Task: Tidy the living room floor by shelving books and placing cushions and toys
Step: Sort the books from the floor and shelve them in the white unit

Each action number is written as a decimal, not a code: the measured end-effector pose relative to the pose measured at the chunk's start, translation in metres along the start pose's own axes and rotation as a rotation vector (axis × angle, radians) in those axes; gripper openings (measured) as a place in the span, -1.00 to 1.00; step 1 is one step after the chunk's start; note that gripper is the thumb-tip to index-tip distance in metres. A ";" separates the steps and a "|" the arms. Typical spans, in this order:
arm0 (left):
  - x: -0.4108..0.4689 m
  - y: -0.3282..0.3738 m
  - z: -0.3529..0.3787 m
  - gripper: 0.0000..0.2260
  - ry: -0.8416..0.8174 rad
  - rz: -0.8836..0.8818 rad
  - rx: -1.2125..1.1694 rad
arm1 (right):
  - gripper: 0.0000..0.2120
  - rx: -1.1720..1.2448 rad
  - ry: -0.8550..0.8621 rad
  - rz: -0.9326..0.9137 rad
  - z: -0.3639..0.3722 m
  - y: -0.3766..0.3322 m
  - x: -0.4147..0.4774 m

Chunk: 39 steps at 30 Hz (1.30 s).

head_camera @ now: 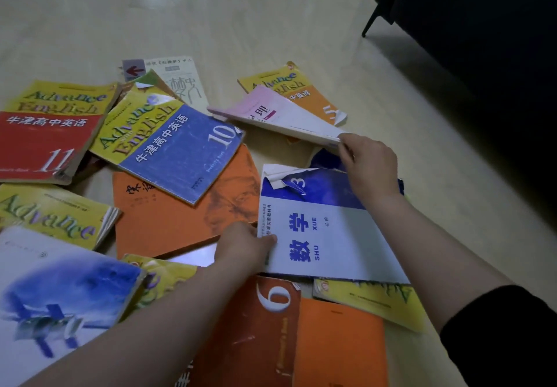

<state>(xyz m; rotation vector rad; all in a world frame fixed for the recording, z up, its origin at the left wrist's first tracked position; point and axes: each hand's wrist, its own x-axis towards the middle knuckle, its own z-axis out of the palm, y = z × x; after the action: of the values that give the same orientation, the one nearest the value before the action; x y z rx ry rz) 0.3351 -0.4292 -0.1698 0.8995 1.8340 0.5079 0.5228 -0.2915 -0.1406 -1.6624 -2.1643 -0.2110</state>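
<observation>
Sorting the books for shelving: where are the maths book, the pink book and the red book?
maths book (343, 236), head view, on its white cover.
pink book (256, 105), head view, on its pink cover.
red book (39, 145), head view, on its red cover.

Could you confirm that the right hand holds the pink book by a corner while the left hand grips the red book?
Not quite: in the head view the left hand grips the blue-and-white maths book, not a red one. The right hand does hold the pink book by a corner.
</observation>
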 end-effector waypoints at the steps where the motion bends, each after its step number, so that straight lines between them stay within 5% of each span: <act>1: -0.003 0.003 0.002 -0.86 0.012 0.008 -0.070 | -0.80 0.003 0.002 0.004 -0.006 0.004 -0.004; 9: -0.035 0.020 -0.023 -0.94 -0.084 0.065 -0.323 | -0.76 0.094 0.092 0.012 -0.064 0.019 -0.040; 19: -0.108 -0.057 -0.099 -0.95 -0.227 -0.078 -0.215 | -0.71 0.216 0.117 -0.082 -0.153 -0.020 -0.176; 25: -0.148 -0.118 -0.110 -0.91 -0.230 -0.161 -0.186 | -0.70 0.231 -0.211 -0.177 -0.164 -0.061 -0.284; 32: -0.163 -0.162 -0.113 -0.89 -0.251 -0.304 -0.448 | -0.76 0.080 -0.650 -0.195 -0.152 -0.080 -0.327; 39: -0.167 -0.182 -0.110 -0.70 -0.327 -0.362 -0.579 | -0.68 0.152 -0.619 -0.049 -0.120 -0.104 -0.263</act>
<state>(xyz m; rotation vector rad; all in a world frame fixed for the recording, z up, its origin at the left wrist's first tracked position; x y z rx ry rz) 0.2097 -0.6681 -0.1486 0.2311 1.3920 0.5787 0.5063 -0.5978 -0.1241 -1.7440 -2.5685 0.5109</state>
